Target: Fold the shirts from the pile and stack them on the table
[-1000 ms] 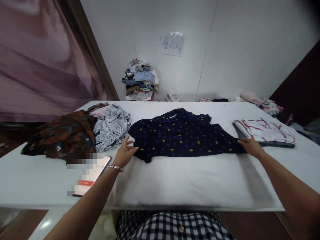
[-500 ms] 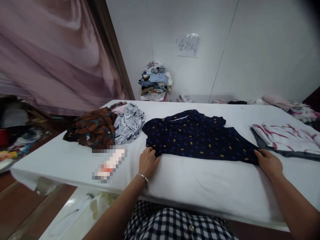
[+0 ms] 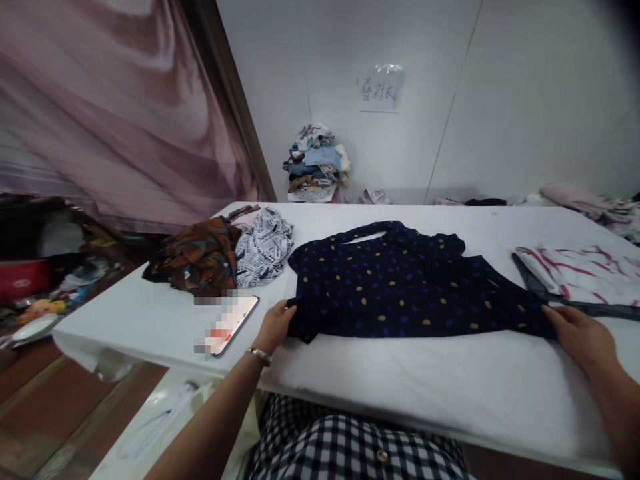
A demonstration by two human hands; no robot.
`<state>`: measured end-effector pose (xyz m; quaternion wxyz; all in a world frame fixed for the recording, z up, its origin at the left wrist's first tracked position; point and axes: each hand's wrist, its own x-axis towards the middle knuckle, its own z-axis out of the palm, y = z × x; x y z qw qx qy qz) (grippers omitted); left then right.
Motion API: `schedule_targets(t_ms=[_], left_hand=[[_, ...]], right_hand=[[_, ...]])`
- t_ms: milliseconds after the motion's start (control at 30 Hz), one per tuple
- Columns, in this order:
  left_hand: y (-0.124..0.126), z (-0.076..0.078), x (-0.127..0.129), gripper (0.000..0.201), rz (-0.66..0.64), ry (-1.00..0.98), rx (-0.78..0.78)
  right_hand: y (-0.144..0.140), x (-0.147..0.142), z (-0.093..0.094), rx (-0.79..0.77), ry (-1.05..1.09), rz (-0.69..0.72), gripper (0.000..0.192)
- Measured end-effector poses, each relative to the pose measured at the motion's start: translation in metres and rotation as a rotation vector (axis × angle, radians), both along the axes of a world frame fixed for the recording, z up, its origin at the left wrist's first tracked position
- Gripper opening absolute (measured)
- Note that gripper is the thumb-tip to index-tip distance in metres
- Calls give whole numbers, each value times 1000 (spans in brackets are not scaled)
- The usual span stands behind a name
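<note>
A dark navy shirt [image 3: 400, 287] with yellow and blue spots lies spread on the white-covered table [image 3: 410, 380]. My left hand [image 3: 276, 325] is closed on the shirt's near left corner, thumb and fingers pinching the cloth. At the right, my right hand [image 3: 583, 337] grips the other end of the same near edge, which is drawn out between the two hands. A slit of white shows through near the shirt's far left edge. The fingertips of both hands are partly hidden by the fabric.
Left of the shirt sit a crumpled brown garment [image 3: 205, 257], a newspaper-print garment [image 3: 265, 250] and a phone [image 3: 235, 327]. Folded white-and-red clothing [image 3: 585, 273] lies at the right. A clothes pile [image 3: 317, 163] stands by the wall beneath a paper sign [image 3: 381, 90].
My hands have moved farther apart, the left one leftward and the right one rightward. The shirt's near edge has widened and come closer to me.
</note>
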<state>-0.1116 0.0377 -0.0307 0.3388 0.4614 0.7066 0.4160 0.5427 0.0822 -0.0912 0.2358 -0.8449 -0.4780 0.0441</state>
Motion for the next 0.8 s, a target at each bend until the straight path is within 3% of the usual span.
schedule_targets(t_ms=[133,233,333,400,500,600,667,733,800], left_hand=[[-18,-7,6,54,-83,53,4],[-29,-7,15,77,-190,270,30],[-33,-11,26,73,-196,523,44],[-30,-11,31,66,-167,575,35],[-22,9,27,59,-90,594,130],[-14,48,13,57,-26,647,372],[-11,69,-1,59,-22,670,433],[-9,74,-17,65,-67,641,349],[-11,60,-34,67,-128,557,172]], right_hand=[[-6,-15,8,10,179,-121,24],[-6,-20,13,30,230,-158,26],[-5,-17,12,6,205,-169,31],[-4,-13,9,4,190,-162,33],[-4,-9,6,45,213,-166,30],[-4,-7,5,87,229,-157,25],[-3,-5,3,109,230,-140,22],[-1,0,-1,119,234,-136,21],[1,5,-7,113,221,-120,22]])
